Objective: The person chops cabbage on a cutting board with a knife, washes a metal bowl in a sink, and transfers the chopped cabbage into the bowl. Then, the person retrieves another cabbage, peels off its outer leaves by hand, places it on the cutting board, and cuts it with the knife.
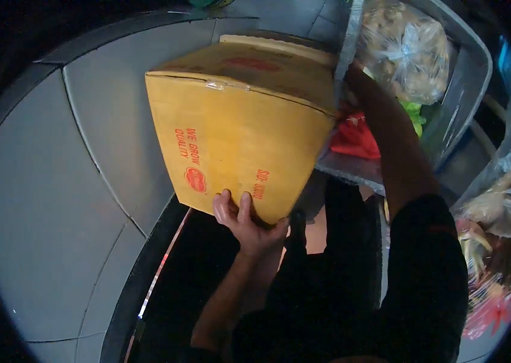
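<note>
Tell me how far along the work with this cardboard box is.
Done: the cardboard box looks closed, with tape across its front top edge.
In hand: the left hand grips its lower edge; the right arm reaches past its side, hand mostly hidden.
Left: probably settling the box, since it is tilted and handheld; its final place isn't evident.

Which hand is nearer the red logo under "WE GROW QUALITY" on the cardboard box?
Left hand: its fingertips rest just beside the red logo, on the same face of the cardboard box. The right hand, mostly hidden, is past the box's upper right.
</note>
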